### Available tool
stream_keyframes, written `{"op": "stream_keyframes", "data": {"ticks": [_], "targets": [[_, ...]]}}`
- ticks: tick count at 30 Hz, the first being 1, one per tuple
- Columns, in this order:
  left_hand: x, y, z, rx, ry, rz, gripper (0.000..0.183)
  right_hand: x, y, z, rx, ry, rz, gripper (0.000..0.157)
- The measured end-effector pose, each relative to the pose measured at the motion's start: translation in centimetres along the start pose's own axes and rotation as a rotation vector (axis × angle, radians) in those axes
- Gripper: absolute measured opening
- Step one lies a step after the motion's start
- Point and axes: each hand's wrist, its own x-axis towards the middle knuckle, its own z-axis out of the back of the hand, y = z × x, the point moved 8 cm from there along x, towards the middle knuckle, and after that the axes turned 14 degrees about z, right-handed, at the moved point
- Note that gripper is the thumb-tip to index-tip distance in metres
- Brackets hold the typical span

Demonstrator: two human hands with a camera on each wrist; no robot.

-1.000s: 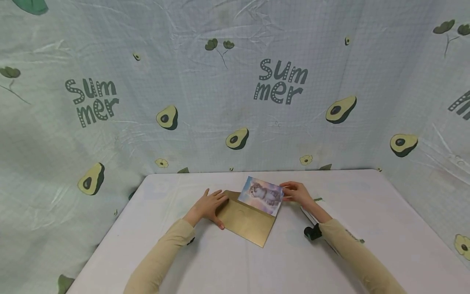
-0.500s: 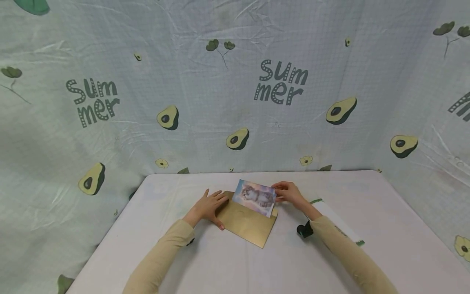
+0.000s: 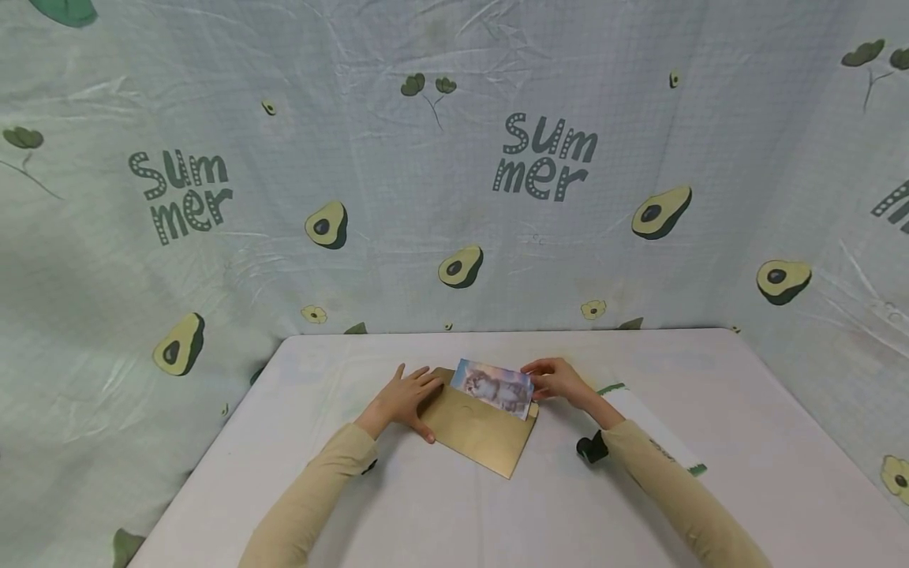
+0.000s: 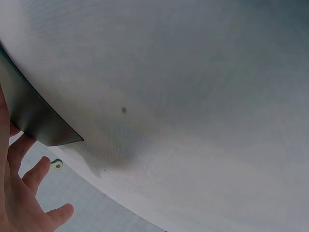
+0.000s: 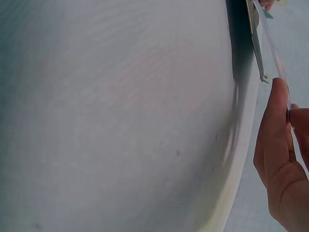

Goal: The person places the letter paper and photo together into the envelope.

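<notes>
A gold envelope (image 3: 472,432) lies slanted in the middle of the white table (image 3: 454,521). My left hand (image 3: 403,401) rests on its left end, fingers spread and thumb at the lower edge. In the left wrist view, a dark corner of the envelope (image 4: 43,116) shows beside those fingers. A card with a kitten picture (image 3: 491,388) sticks out of the envelope's upper side, its lower part hidden behind the front panel. Its right edge is pinched between thumb and fingers of my right hand (image 3: 561,380). The right wrist view shows the card (image 5: 274,50) edge-on, alongside the envelope.
A white strip (image 3: 656,430) with green ends lies on the table at the right, partly under my right forearm. A black device (image 3: 592,448) hangs at my right wrist. Behind the table's far edge hangs a curtain (image 3: 383,260) printed with avocados.
My right hand has moved the card left, then down, so that less of the picture shows above the envelope's front. My left hand has stayed in place.
</notes>
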Motion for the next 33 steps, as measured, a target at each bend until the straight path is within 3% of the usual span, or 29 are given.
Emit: {"op": "stream_keyframes", "data": {"ticks": [10,16,23,29,33], "targets": [[-0.1,0.0,0.1,0.037,-0.021,0.0,0.107,-0.6,0.1,-1.0,0.024,0.116,0.019,0.027],[-0.1,0.0,0.2,0.044,-0.022,0.001,0.107,-0.5,0.0,-1.3,-0.019,0.148,0.019,0.028],[-0.1,-0.1,0.1,0.036,-0.008,0.011,0.107,-0.7,0.9,-2.2,-0.04,0.278,0.122,0.03],[-0.1,-0.1,0.2,0.031,-0.014,0.012,0.107,-0.5,0.3,-2.5,-0.126,0.294,0.029,0.025],[0.0,-0.1,0.1,0.032,-0.017,0.012,0.107,-0.5,0.4,-3.1,-0.158,0.315,0.022,0.022]]}}
